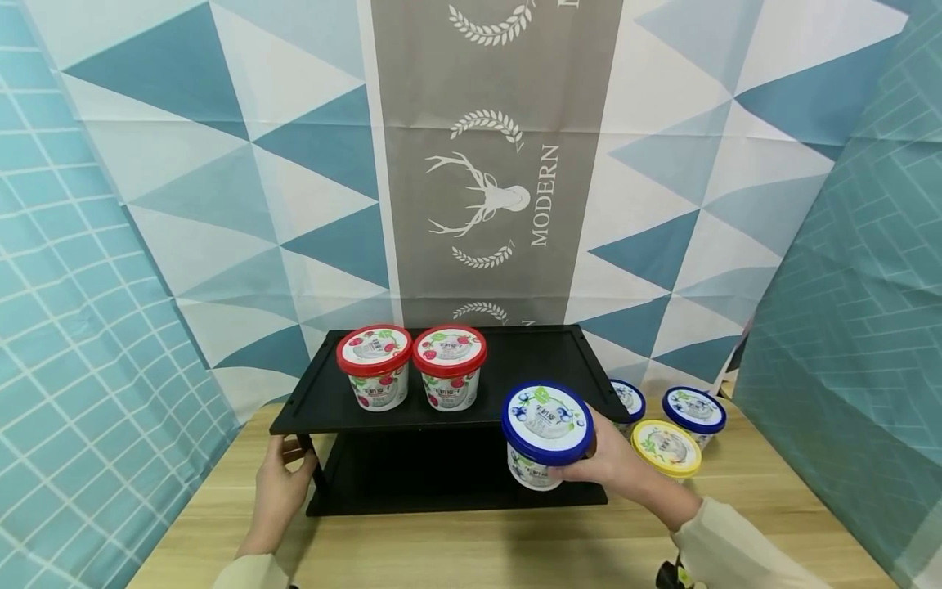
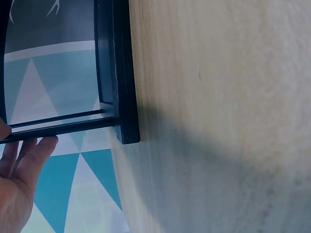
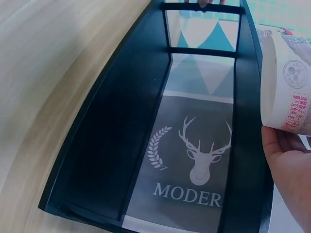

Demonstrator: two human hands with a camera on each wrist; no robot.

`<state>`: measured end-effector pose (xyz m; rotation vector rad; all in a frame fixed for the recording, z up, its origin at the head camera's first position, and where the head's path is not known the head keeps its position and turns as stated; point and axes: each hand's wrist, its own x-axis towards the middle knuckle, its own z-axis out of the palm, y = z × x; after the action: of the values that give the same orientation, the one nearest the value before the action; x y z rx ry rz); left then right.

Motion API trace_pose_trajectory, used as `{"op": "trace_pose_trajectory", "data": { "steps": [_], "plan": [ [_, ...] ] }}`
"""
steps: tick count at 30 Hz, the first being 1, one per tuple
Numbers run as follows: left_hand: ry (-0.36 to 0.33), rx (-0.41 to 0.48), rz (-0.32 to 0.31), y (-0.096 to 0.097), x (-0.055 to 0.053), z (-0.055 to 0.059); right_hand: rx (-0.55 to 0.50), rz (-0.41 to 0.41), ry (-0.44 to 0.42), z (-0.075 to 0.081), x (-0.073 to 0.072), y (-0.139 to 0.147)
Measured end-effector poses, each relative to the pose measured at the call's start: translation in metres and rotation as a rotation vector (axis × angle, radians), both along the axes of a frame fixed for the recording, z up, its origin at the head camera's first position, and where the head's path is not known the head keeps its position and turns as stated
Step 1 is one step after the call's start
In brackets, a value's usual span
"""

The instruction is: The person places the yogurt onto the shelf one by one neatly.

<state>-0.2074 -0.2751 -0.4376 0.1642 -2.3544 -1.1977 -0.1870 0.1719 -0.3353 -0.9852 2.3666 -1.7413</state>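
My right hand [image 1: 607,454] grips a blue-lidded yogurt tub [image 1: 546,429] from its right side, in front of the two-tier black shelf [image 1: 515,360]. In the right wrist view the tub [image 3: 289,82] is lifted beside the upper board, with the right hand [image 3: 294,170] around its lower part. My left hand [image 1: 281,483] holds the shelf's front left post [image 1: 312,458] below the top board. The left wrist view has fingers [image 2: 36,155] of that hand on one side of the post and the thumb on the other. Two red-lidded tubs [image 1: 374,364] [image 1: 450,364] stand on the top board.
Right of the shelf, two more blue-lidded tubs [image 1: 694,409] [image 1: 627,399] and a yellow-lidded tub [image 1: 666,447] stand on the wooden table [image 1: 412,548]. Behind hangs a patterned cloth [image 1: 486,270], with blue tiled sheets [image 1: 88,327] at the sides.
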Motion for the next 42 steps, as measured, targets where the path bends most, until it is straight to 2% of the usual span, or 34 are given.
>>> {"op": "trace_pose_trajectory", "data": {
  "steps": [6,12,19,31,42],
  "plan": [
    [0.003,-0.003,0.012,0.000,0.000,0.000,0.034,-0.031,-0.003,0.006,-0.002,0.003],
    [-0.009,0.000,0.007,0.000,0.000,0.000,0.059,-0.057,0.032,0.011,-0.002,0.006],
    [0.001,-0.003,0.010,0.000,0.000,-0.001,0.046,-0.067,-0.004,0.016,-0.004,0.009],
    [-0.019,-0.002,-0.001,0.000,0.001,0.001,0.035,-0.054,0.025,0.019,-0.011,0.010],
    [-0.025,0.001,-0.003,0.000,0.001,0.001,0.008,-0.112,-0.010,0.028,-0.015,0.014]
  ]
}}
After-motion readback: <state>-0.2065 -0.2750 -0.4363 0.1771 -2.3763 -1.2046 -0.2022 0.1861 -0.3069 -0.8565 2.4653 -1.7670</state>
